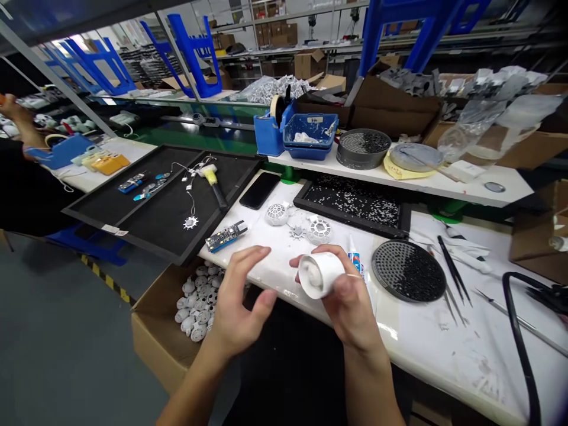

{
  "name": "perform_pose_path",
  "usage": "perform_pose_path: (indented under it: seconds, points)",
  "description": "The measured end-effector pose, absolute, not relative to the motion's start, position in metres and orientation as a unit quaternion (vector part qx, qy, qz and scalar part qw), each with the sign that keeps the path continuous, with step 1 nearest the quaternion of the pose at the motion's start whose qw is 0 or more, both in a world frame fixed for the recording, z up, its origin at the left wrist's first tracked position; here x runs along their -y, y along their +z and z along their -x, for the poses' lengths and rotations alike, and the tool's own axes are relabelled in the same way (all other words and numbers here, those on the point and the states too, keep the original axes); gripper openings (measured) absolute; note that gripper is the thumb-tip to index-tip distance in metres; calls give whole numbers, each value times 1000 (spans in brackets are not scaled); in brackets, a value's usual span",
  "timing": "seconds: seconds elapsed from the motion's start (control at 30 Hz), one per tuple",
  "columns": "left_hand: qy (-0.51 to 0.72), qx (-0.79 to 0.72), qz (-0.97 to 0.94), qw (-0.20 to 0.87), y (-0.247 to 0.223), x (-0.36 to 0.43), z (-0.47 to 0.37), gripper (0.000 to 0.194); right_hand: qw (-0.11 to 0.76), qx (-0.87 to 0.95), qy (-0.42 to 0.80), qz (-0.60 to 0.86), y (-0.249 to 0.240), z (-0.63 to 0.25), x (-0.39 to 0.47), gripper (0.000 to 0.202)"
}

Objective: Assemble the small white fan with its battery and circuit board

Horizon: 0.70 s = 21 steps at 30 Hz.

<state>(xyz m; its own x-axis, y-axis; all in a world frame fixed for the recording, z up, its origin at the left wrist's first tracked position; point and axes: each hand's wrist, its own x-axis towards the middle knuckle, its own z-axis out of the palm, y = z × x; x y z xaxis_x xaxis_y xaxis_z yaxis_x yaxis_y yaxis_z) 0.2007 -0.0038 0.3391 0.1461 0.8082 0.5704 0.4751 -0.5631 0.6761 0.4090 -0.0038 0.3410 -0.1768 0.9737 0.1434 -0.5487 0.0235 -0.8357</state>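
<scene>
My right hand [350, 296] grips a white round plastic housing [320, 274], its hollow end tilted toward me and to the left. A thin pale wire or stick shows by the thumb. My left hand [244, 296] is apart from it, fingers spread and holding nothing. On the white bench beyond lie two white domed covers with cut-out patterns, one dome [277, 214] at the left and another dome [319, 229] at the right. Between them is a small star-shaped white piece [297, 232]. A glue tube [354, 258] lies just behind my right hand.
A circuit board [226, 236] and a black phone [260, 190] lie left. At right are a round perforated tray [408, 271] of black bits and tweezers [455, 269]. A black tray [177, 201] holds a hammer-like tool [213, 184]. Below, a cardboard box [164, 331] holds white parts.
</scene>
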Motion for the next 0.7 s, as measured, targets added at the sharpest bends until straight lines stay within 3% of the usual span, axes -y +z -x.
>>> perform_pose_path:
  seconds: [0.17, 0.27, 0.4, 0.53, 0.7]
  points:
    - [535, -359, -723, 247, 338, 22, -231, 64, 593, 355, 698, 188, 342, -402, 8, 65]
    - [573, -341, -681, 301, 339, 25, -248, 59, 609, 334, 695, 189, 342, -397, 9, 67]
    - [598, -326, -589, 434, 339, 27, -267, 45, 640, 319, 670, 201, 342, -397, 7, 56]
    - [598, -330, -578, 445, 336, 28, -272, 44, 650, 317, 651, 233, 341, -398, 4, 37]
    - [585, -343, -552, 486, 329, 28, -268, 41, 648, 370, 593, 302, 326, -390, 5, 42]
